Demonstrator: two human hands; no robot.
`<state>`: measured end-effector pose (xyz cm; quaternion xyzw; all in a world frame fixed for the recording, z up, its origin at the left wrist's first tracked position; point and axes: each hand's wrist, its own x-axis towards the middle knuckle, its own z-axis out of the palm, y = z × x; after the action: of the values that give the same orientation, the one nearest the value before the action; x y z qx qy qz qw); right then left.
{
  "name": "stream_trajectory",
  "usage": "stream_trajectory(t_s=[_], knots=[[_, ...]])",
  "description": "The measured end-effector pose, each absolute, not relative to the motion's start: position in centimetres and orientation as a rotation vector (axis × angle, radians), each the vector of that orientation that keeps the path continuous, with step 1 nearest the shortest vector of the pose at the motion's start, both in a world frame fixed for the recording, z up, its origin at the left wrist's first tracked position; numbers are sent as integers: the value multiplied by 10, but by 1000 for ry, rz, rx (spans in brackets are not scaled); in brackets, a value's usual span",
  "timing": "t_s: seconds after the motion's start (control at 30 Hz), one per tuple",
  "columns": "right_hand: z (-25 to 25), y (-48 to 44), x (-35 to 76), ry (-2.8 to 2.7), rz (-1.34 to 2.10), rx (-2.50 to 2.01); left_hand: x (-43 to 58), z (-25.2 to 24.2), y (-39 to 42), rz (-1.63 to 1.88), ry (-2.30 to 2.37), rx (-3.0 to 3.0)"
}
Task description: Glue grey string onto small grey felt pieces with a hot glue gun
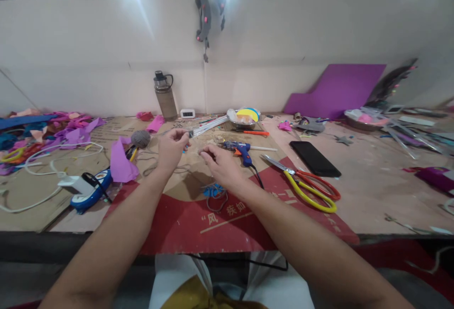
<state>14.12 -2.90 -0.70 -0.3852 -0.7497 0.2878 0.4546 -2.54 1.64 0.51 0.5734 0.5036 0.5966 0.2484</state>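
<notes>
Above the middle of the cardboard, my left hand (pixel 172 147) is closed in a pinch, a speck of blue by its fingertips. Facing it, my right hand (pixel 222 163) also pinches, at a greyish bit too small to name. A short gap separates the two hands. Below them lies a blue piece (pixel 213 189) with loops of grey yarn over it. Left of my left hand rests a grey yarn ball (pixel 141 139), with loose strands trailing on the cardboard. A blue glue gun (pixel 244 152) lies just beyond my right hand.
Scissors (pixel 305 184) with red and yellow handles and a black phone (pixel 315 158) lie to the right. At left are a blue power strip (pixel 91 191), white cables and felt scraps (pixel 80 132). A bottle (pixel 165 98) and a bowl (pixel 244 124) stand near the wall.
</notes>
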Motion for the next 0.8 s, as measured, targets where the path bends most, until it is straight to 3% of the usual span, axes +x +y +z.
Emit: stream_trajectory(t_s=[0.17,0.4,0.63,0.8], knots=[[-11,-18,143,-1652,799,-1087,-20,3,14,1521,1274,1550],[-12,-5,142,-1258,1309,-1016,-8,3,5,1371,1226,1555],[-11,-6,146,-1507,924,-995,-2,8,-3,1291,1199,1556],[-6,-6,151,-1530,858,-1071,-1,9,-4,1206,1152,1538]])
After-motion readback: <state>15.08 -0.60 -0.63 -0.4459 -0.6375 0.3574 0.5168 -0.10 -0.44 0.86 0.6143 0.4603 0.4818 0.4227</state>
